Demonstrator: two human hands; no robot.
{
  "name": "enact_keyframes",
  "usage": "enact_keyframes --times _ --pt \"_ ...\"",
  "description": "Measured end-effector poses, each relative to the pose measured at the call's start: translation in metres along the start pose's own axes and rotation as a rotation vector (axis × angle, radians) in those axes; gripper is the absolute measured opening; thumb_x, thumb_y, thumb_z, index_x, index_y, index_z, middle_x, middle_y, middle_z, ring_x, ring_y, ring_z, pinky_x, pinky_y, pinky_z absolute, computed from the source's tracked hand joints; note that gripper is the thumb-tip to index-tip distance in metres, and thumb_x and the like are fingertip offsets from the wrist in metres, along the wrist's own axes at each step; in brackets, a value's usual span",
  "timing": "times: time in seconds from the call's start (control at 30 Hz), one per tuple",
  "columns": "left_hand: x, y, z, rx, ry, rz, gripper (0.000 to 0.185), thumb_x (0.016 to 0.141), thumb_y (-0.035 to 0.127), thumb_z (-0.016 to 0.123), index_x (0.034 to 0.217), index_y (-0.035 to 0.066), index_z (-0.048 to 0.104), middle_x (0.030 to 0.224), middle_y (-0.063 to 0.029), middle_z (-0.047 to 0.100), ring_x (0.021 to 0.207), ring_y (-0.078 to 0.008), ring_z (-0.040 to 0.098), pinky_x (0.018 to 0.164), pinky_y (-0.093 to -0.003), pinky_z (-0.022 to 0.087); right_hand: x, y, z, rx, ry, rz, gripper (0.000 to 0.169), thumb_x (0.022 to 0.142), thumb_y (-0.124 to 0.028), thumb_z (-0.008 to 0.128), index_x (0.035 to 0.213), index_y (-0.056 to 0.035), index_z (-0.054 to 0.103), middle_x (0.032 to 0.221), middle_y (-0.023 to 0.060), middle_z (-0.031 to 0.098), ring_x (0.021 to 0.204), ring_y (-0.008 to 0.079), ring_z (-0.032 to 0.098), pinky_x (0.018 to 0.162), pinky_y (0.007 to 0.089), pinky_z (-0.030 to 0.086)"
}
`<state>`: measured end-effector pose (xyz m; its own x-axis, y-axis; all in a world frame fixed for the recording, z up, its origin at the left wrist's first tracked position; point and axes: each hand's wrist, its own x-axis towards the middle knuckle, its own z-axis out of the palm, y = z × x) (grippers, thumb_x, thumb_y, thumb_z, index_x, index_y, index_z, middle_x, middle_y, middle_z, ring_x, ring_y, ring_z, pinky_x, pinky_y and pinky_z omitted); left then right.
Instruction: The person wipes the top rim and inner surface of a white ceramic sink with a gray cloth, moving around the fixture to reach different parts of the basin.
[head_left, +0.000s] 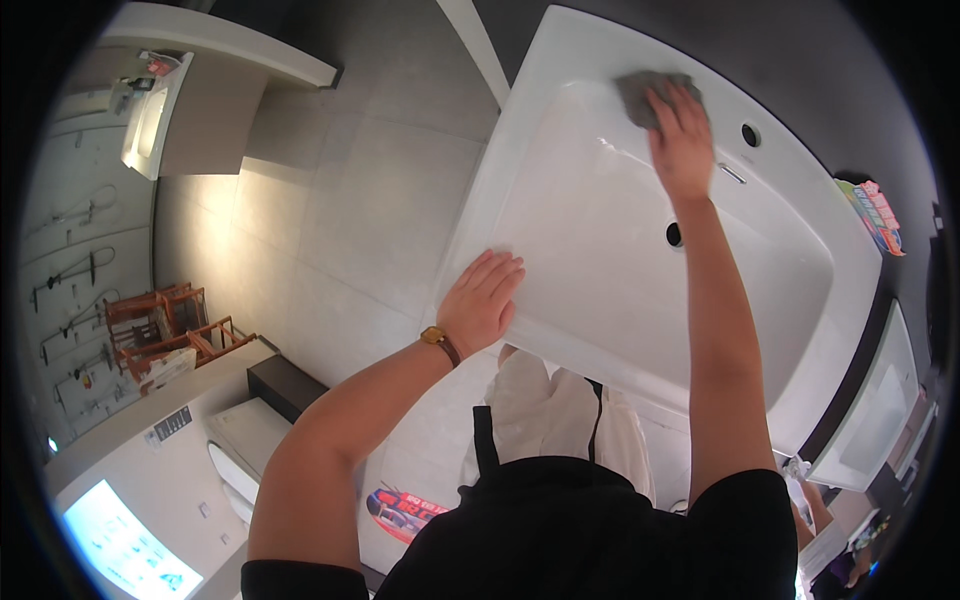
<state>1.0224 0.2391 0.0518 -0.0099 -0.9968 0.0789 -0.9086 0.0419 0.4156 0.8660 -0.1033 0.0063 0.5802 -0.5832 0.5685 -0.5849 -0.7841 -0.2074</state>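
Observation:
A white ceramic washbasin (585, 217) lies before me, with a round drain hole (675, 235), a tap hole (751, 135) and a chrome-rimmed overflow slot (733, 173). My right hand (682, 146) presses a grey cloth (637, 94) onto the basin's far edge, left of the tap hole; the hand looks slightly blurred. On the near left corner of the rim rests my left hand (484, 296), palm down, fingers a little apart, holding nothing. A watch with a brown strap (442, 343) is on the left wrist.
A dark wall (795, 67) runs behind the basin, with a colourful printed sign (874, 214) at its right. Another washbasin (874, 409) stands further right. At the left are wooden chairs (161, 322), a vanity unit (214, 112) and a lit screen (127, 544). Tiled floor (375, 202) lies between.

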Motion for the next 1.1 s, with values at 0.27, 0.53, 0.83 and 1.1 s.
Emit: enact_keyframes --times 0.27,0.53,0.83,1.1 --pt "-0.004 0.001 0.001 -0.038 -0.018 -0.024 0.038 0.081 0.004 0.058 0.119 0.003 0.059 0.131 -0.008 0.059 0.127 -0.0257 0.052 0.116 -0.0449 0.037 -0.059 0.079 -0.06 -0.256 0.094 0.18 0.04 0.087 -0.015 0.054 0.127 -0.0157 0.063 0.136 0.0064 0.059 0.131 0.0322 0.05 0.111 0.0478 0.038" --pt "-0.005 -0.002 0.002 -0.01 -0.016 -0.004 0.037 0.082 0.006 0.059 0.118 0.002 0.059 0.13 -0.0094 0.058 0.127 -0.0263 0.051 0.117 -0.0441 0.036 0.01 -0.014 0.035 -0.215 0.272 0.278 0.04 0.084 -0.027 0.064 0.123 -0.0188 0.064 0.134 0.0066 0.06 0.129 0.0296 0.052 0.105 0.0481 0.037" --pt "-0.004 -0.003 0.003 -0.016 0.02 0.006 0.037 0.079 0.005 0.061 0.115 0.002 0.059 0.125 -0.0103 0.058 0.125 -0.028 0.051 0.116 -0.044 0.037 0.066 -0.098 0.085 0.135 -0.034 0.066 0.044 0.088 -0.027 0.061 0.132 -0.0242 0.061 0.145 0.0042 0.051 0.141 0.0263 0.038 0.115 0.0484 0.028" --pt "-0.011 -0.001 0.004 -0.036 0.082 -0.037 0.029 0.075 0.004 0.061 0.104 0.006 0.057 0.114 -0.01 0.058 0.112 -0.0318 0.053 0.099 -0.0439 0.041 -0.02 -0.183 0.033 0.552 -0.149 0.059 0.044 0.086 -0.011 0.06 0.13 -0.0195 0.06 0.15 0.0064 0.043 0.144 0.0316 0.032 0.114 0.0464 0.034"
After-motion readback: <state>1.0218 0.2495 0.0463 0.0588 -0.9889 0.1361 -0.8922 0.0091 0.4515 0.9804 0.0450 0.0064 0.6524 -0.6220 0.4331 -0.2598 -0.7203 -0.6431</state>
